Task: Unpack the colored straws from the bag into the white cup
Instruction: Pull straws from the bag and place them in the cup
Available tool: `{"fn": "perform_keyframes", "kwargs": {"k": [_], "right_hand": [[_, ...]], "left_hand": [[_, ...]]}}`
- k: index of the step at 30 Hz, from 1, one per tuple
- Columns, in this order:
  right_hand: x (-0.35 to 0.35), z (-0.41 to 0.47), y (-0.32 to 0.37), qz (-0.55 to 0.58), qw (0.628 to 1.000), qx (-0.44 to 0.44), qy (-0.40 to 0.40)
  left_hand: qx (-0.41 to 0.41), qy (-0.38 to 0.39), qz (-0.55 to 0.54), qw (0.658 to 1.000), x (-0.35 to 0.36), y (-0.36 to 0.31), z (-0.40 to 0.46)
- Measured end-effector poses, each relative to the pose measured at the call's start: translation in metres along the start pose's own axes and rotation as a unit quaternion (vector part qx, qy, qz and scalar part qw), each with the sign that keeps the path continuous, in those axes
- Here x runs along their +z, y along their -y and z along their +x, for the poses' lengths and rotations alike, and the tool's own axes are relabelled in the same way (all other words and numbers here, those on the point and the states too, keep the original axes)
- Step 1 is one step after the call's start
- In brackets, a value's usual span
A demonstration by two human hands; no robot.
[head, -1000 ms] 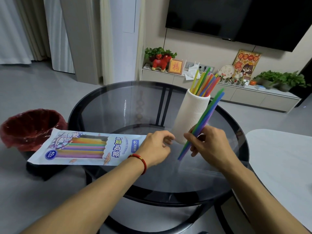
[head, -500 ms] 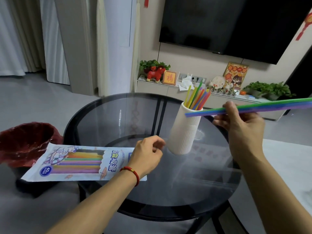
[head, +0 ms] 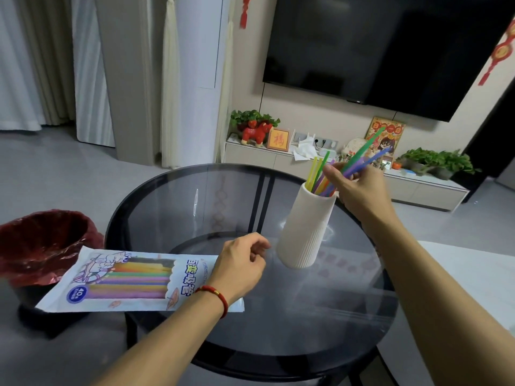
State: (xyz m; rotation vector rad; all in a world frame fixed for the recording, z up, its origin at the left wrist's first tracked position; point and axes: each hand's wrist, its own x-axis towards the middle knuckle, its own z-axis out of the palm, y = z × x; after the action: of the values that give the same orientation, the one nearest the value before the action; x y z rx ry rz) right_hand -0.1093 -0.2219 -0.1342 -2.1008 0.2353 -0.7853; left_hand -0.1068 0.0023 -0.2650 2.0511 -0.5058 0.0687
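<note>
A second ago the right hand (head: 359, 188) held its bundle of green, blue and purple straws (head: 359, 158) low over the desk, just in front of the white cup (head: 306, 227). Half a second ago it had lifted them clear, lying nearly level out to the right of the cup. Now the hand is at the cup's mouth, its grip closed on the bundle, which slants up to the right with its lower ends down among the straws already in the cup. The left hand (head: 239, 267) has uncurled a little
</note>
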Motion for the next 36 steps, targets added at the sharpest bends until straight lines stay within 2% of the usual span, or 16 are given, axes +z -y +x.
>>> {"fn": "perform_keyframes", "kwargs": {"k": [3, 6, 8, 10, 13, 16, 19, 21, 25, 27, 30, 33, 36], "right_hand": [[-0.002, 0.000, 0.002, -0.003, 0.998, -0.002, -0.061], [-0.004, -0.003, 0.004, -0.057, 0.989, -0.060, -0.123], [-0.001, -0.007, 0.003, -0.112, 0.982, -0.110, -0.109], [0.004, -0.013, -0.001, -0.169, 0.974, -0.149, -0.035], [0.006, -0.018, -0.003, -0.191, 0.969, -0.150, 0.040], [0.000, -0.022, 0.000, -0.177, 0.969, -0.169, -0.019], [-0.008, -0.041, -0.002, -0.165, 0.945, -0.268, -0.092], [-0.004, -0.066, -0.015, -0.159, 0.942, -0.289, -0.055], [0.024, -0.115, -0.055, -0.209, 0.946, -0.189, 0.162], [0.041, -0.128, -0.072, -0.209, 0.938, -0.138, 0.239], [0.057, -0.136, -0.084, -0.143, 0.943, -0.034, 0.299], [0.067, -0.140, -0.086, -0.027, 0.939, 0.098, 0.329], [0.070, -0.144, -0.082, 0.135, 0.900, 0.225, 0.348]], "left_hand": [[0.007, 0.001, 0.019, 1.000, -0.005, 0.006, -0.001], [0.009, 0.001, 0.043, 0.999, -0.008, 0.011, 0.000], [0.018, 0.002, 0.066, 0.998, -0.009, 0.014, 0.000], [0.042, 0.019, 0.129, 0.991, -0.011, 0.016, 0.000], [0.086, 0.081, 0.278, 0.953, -0.019, 0.021, 0.002], [0.065, 0.171, 0.379, 0.907, -0.027, 0.031, -0.004], [0.015, 0.269, 0.437, 0.858, -0.032, 0.045, -0.010], [0.019, 0.295, 0.432, 0.852, -0.036, 0.052, -0.010], [0.043, 0.278, 0.413, 0.866, -0.040, 0.053, -0.007], [0.045, 0.268, 0.424, 0.864, -0.040, 0.052, -0.007], [0.087, 0.222, 0.478, 0.845, -0.030, 0.044, -0.009], [0.123, 0.172, 0.511, 0.833, -0.016, 0.026, -0.014], [0.170, 0.129, 0.542, 0.813, -0.006, 0.006, -0.019]]}}
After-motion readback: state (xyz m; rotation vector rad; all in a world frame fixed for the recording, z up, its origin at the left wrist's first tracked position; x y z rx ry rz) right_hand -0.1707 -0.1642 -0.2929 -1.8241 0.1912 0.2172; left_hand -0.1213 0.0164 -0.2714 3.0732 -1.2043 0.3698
